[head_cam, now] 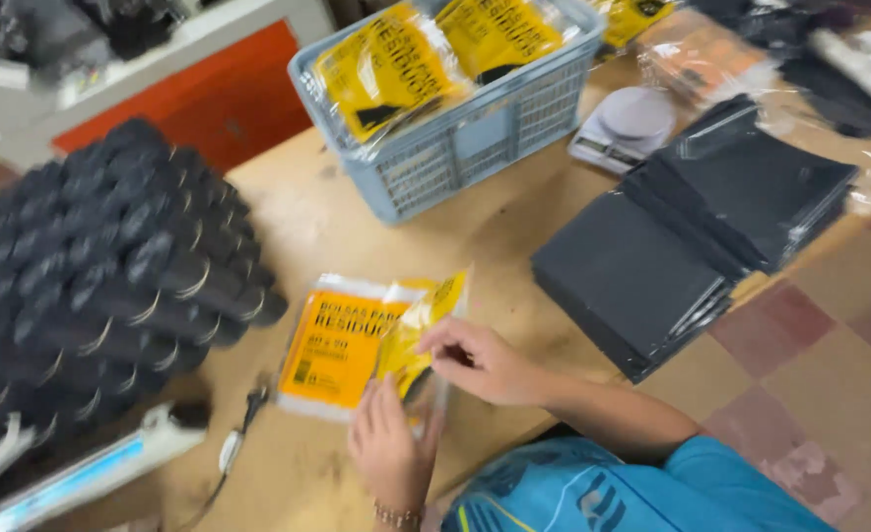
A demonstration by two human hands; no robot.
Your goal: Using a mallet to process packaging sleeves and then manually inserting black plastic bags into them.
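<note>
Motion blur softens the whole view. The left hand (391, 448) covers the lower edge of the clear yellow-printed bag (418, 330), and its wrist is cut by the bottom edge. The stack of black rolls (100, 266) runs off the left edge, its count unreadable

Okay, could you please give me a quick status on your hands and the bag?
Both hands pinching yellow printed bag open. Stack of same bags underneath. Black rolls left; nothing blocking.

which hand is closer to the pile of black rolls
Left. The left hand sits at the clear yellow packet, nearer the black rolls; the right hand is beyond it.
</note>
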